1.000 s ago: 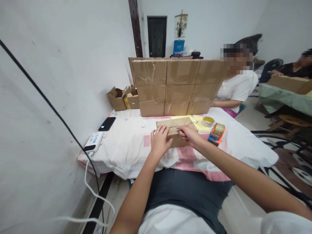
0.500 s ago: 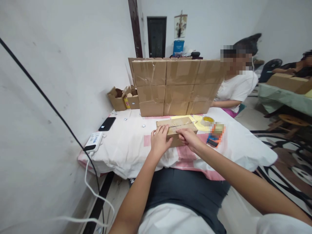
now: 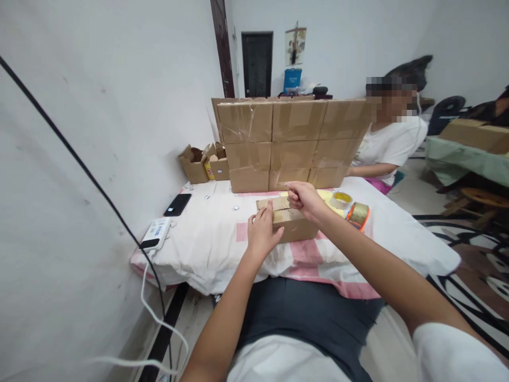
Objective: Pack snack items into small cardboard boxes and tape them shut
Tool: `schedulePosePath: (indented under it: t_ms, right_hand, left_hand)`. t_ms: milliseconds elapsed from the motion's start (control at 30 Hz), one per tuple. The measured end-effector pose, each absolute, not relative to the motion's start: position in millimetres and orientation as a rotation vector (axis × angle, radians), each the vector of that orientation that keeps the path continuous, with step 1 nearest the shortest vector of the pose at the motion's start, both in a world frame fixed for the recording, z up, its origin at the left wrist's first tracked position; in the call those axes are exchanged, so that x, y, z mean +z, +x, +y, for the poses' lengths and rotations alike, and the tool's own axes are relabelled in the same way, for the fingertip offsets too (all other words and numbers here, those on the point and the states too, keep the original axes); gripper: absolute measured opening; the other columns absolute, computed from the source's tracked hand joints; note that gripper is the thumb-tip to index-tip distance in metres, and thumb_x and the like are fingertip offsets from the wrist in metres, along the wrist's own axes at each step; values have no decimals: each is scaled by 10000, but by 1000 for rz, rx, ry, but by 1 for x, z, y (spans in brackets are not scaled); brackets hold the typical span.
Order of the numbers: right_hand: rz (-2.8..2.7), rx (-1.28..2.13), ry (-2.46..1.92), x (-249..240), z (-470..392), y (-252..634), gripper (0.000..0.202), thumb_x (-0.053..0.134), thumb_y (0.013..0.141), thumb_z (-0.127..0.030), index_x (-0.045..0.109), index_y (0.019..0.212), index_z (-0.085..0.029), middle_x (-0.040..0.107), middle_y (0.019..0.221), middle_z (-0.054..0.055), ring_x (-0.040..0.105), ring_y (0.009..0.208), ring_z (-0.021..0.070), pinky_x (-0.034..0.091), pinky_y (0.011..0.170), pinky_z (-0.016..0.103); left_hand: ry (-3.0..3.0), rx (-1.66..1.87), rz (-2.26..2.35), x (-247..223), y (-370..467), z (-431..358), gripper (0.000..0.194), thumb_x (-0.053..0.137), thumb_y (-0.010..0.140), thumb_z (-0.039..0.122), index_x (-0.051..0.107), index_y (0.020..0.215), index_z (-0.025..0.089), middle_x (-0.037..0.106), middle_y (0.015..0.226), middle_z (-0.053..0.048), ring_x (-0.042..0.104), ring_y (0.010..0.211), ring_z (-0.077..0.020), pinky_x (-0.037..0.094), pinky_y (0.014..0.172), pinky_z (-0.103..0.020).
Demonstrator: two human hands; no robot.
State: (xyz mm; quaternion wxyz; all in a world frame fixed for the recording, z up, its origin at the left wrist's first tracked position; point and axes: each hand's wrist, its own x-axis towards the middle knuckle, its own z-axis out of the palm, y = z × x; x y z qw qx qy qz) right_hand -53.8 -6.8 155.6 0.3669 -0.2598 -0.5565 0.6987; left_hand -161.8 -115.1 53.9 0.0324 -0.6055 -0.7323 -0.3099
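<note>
A small cardboard box point(image 3: 296, 229) lies on the cloth-covered table in front of me, with a seam along its top. My left hand point(image 3: 261, 228) rests on the box's left end, fingers spread and thumb out along its near side. Above the top of the box, my right hand point(image 3: 303, 199) is raised with its fingers closed; whatever it may pinch is too small to make out. Right of the box are a roll of clear tape point(image 3: 341, 199) and an orange tape dispenser point(image 3: 359, 215) with a tan roll.
Stacked cardboard boxes point(image 3: 293, 121) wall off the table's far side. Two open boxes point(image 3: 194, 164) stand at the back left. A phone point(image 3: 177, 205) and a white power bank point(image 3: 157, 232) with a cable lie left. A person point(image 3: 392, 143) sits beyond the stack.
My right hand has lifted off the box's top and moved up. My left hand stays on the box. The view has shifted slightly.
</note>
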Motion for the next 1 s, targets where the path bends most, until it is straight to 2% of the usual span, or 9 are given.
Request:
schedulePosePath:
  t_ms: [233, 433, 767, 1000]
  right_hand:
    - [-1508, 1793, -884, 128, -16, -46, 325, 581, 839, -260, 385, 582, -220, 344, 406, -80, 220, 341, 46, 146, 367, 206]
    - [-1513, 1834, -1045, 100, -33, -29, 297, 578, 827, -270, 419, 583, -213, 349, 384, -80, 204, 318, 44, 104, 353, 199]
    - [-1501, 1997, -1144, 110, -27, -19, 375, 555, 868, -264, 360, 550, -226, 303, 359, -75, 175, 335, 52, 137, 357, 205]
    - [-1542, 1957, -1263, 113, -14, -19, 259, 541, 875, -207, 440, 636, -201, 397, 388, -77, 169, 311, 41, 104, 342, 192]
  left_hand:
    - [-1858, -946, -2244, 54, -162, -116, 895, 640, 873, 366, 153, 1601, 180, 569, 1475, -129, 445, 1413, -272, 341, 1106, -462]
    - [-1851, -919, -2223, 52, -162, -115, 883, 638, 876, 358, 162, 1595, 167, 564, 1481, -136, 454, 1402, -263, 358, 1085, -454]
    - [-1869, -825, -2248, 56, -162, -116, 824, 599, 903, 388, 204, 1601, 201, 544, 1507, -119, 435, 1417, -268, 347, 1104, -454]
    - [-1929, -679, -2236, 66, -161, -111, 736, 594, 914, 404, 312, 1567, 211, 594, 1446, -117, 492, 1355, -289, 345, 1118, -499]
